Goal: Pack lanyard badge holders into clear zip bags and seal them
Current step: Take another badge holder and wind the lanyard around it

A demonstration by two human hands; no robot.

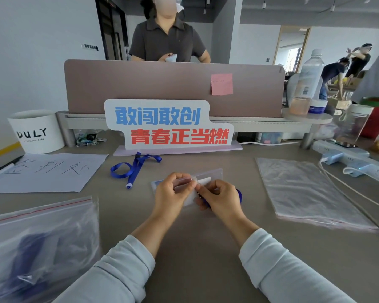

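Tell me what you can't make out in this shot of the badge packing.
Head view only:
- Badge holder: both hands, left hand and right hand, cover its middle; each grip's contact is hidden.
- Lanyard under the right hand: only a blue sliver shows.
- Filled zip bag: cut off by the left edge; contents blurred blue.
- Pink sticky note: writing too small.

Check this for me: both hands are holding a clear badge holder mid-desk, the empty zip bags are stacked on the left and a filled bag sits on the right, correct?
Not quite: the sides are swapped. In the head view the empty zip bags lie on the right and the filled bag sits on the left. The rest holds: the left hand and right hand hold the clear badge holder mid-desk.
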